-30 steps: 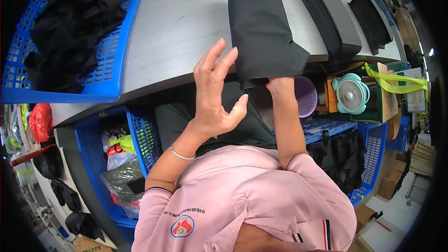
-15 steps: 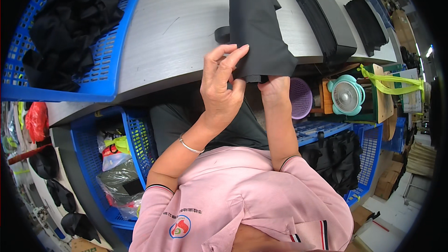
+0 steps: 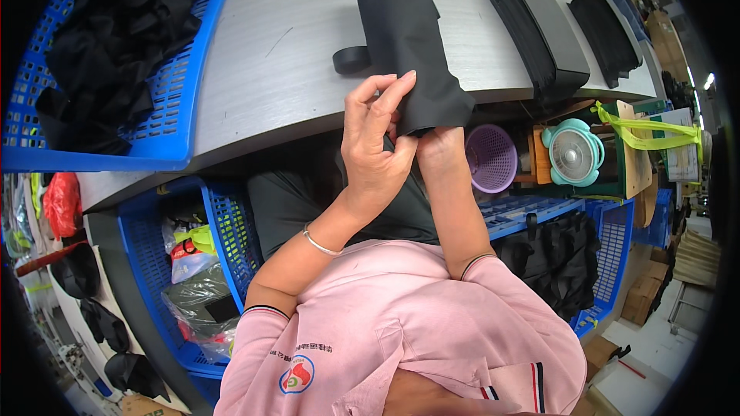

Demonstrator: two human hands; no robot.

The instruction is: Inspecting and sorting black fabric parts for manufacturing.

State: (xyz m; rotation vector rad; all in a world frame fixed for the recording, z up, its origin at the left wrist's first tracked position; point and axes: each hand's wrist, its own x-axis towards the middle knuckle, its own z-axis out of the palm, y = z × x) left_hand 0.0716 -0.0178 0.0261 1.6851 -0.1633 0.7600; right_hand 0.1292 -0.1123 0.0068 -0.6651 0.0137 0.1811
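A long black fabric piece (image 3: pixel 405 38), seemingly a pouch or sleeve, runs from the grey-white table toward my body. A black strap loop (image 3: pixel 351 60) sticks out of its left side. My left hand (image 3: pixel 376 135) pinches the near left edge of the fabric between thumb and fingers; a silver bangle is on that wrist. At the near end my right hand (image 3: pixel 443 150) reaches under or into the cloth, so its fingers are hidden.
Stacked black fabric pieces (image 3: pixel 543 35) lie on the table's right, with another black stack (image 3: pixel 607 35) beyond. A blue basket (image 3: pixel 185 127) of black cloth stands left. Lower down are a blue crate (image 3: pixel 146 262), a purple basket (image 3: pixel 491 158) and a turquoise fan (image 3: pixel 574 160).
The fabric piece has shifted left and slightly nearer, and looks narrower and rounder. Both hands stay at its near end; the right has moved slightly left with it.
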